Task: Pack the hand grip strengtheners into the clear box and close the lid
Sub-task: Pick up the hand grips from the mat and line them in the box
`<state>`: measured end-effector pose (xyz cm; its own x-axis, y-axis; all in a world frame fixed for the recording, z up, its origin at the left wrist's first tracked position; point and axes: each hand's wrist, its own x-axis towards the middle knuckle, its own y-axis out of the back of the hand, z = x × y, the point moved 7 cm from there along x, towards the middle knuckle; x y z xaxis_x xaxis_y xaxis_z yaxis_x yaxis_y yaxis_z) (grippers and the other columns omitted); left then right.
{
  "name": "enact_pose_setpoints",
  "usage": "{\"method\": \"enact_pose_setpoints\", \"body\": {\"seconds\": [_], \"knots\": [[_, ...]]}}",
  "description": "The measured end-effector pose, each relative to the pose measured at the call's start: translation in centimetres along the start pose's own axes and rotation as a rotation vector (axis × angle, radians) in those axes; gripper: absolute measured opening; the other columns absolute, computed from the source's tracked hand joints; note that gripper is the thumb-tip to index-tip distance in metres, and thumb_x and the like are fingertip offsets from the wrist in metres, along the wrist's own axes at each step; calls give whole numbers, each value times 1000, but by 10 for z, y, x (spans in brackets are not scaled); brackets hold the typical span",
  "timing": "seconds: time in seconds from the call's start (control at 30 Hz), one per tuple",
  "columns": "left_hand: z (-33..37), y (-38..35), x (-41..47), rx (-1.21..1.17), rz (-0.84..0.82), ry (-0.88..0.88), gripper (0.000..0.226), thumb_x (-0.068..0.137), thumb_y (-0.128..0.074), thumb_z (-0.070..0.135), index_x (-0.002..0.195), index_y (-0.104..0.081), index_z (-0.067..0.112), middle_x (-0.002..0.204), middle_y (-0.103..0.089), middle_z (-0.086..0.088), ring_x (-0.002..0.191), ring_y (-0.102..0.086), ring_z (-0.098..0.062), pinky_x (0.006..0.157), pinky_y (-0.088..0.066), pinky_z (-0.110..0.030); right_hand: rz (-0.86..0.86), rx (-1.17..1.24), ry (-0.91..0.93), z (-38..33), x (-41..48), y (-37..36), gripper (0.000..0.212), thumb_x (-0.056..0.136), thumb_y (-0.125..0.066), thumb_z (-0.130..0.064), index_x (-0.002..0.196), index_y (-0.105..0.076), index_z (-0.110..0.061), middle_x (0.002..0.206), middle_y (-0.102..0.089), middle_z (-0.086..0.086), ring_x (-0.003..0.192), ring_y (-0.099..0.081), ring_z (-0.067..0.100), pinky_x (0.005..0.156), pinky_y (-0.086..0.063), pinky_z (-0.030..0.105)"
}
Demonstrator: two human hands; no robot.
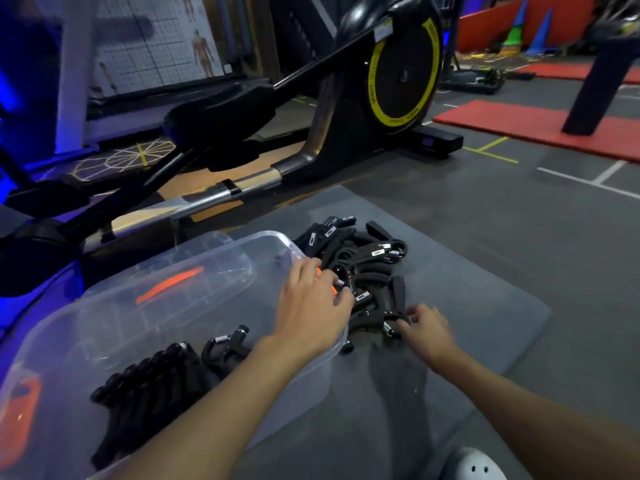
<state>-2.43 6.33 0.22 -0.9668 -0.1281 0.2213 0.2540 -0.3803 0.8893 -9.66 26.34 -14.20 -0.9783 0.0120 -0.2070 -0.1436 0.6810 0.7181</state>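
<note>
black strengtheners (353, 261), heaped at 2 o'clock of the clear box (263, 236), are best lifted singly by their handles; one is pinched by the right hand (427, 329), while whether the left hand (311, 306) grasps any cannot be told.

The clear box (298, 393) is cut off by the frame at 8 o'clock; its rim at 3 o'clock is covered by the left hand (311, 306). Whether that hand grips anything cannot be told. Labels on the hand grip strengtheners (360, 258) are too small to be read.
</note>
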Motion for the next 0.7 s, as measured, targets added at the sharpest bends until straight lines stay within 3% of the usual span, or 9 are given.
{"method": "enact_pose_setpoints", "body": {"seconds": [0.1, 0.2, 0.27, 0.33, 0.4, 0.47, 0.53, 0.6, 0.7], "knots": [[-4, -1, 0, 11, 0, 25, 35, 95, -46, 37, 120, -61, 19, 146, -38, 4, 139, -20, -13, 114, -24, -38, -67, -137, -11, 11, 9, -11, 49, 82, -66, -45, 123, -55, -19, 121, -52, 11, 119, -48, 33, 97, -43, 39], [-4, 2, -2, -2, 1, 6, 34, 96, -44, 38, 122, -60, 21, 147, -37, 7, 139, -19, -13, 114, -25, -40, -43, -127, 11, -4, 12, -14, 45, 84, -63, -44, 120, -56, -19, 120, -53, 10, 117, -50, 33, 97, -43, 42], [-8, 7, -4, -52, 4, -57, 34, 97, -43, 37, 125, -57, 22, 146, -38, 8, 138, -22, -12, 113, -27, -39, 52, 57, 61, -32, 13, -6, 35, 84, -57, -38, 112, -60, -18, 110, -60, 8, 107, -58, 31, 91, -46, 40], [-26, 17, -4, -155, 45, -98, 30, 97, -46, 30, 123, -57, 21, 139, -44, 8, 131, -35, -10, 109, -30, -31, 102, 324, 147, -75, 5, 6, 26, 88, -56, -27, 109, -63, -14, 99, -64, 3, 97, -62, 25, 83, -45, 31], [-68, 28, -2, -257, 130, 3, 22, 95, -52, 20, 115, -60, 17, 123, -51, 4, 116, -48, -12, 100, -35, -24, 31, 452, 295, -129, -12, 14, 23, 93, -56, -19, 114, -63, -13, 100, -65, -2, 98, -62, 17, 83, -44, 27], [-115, 31, 0, -226, 140, 131, 17, 93, -57, 16, 109, -62, 14, 110, -56, 1, 106, -56, -19, 94, -42, -30, -124, 488, 465, -181, -40, 12, 26, 96, -55, -24, 120, -60, -17, 109, -64, -5, 103, -60, 12, 89, -47, 29], [-153, 22, 0, -112, 38, 193, 17, 91, -60, 20, 107, -63, 14, 105, -59, 0, 101, -59, -22, 90, -46, -33, -225, 407, 611, -210, -64, -1, 27, 97, -53, -32, 121, -59, -23, 117, -62, -5, 110, -57, 12, 96, -47, 34], [-182, 11, -1, -15, -95, 235, 22, 90, -61, 26, 110, -63, 16, 109, -62, -1, 102, -60, -21, 88, -46, -31, -189, 183, 690, -216, -73, -14, 36, 97, -50, -35, 130, -53, -22, 131, -55, -4, 125, -46, 14, 105, -37, 31], [-214, -4, -4, 52, -227, 310, 30, 88, -64, 36, 114, -61, 19, 120, -63, -4, 108, -60, -23, 94, -49, -38, -111, -36, 785, -218, -75, -19, 48, 96, -49, -37, 138, -45, -15, 145, -41, -1, 133, -36, 18, 106, -27, 26]]}}
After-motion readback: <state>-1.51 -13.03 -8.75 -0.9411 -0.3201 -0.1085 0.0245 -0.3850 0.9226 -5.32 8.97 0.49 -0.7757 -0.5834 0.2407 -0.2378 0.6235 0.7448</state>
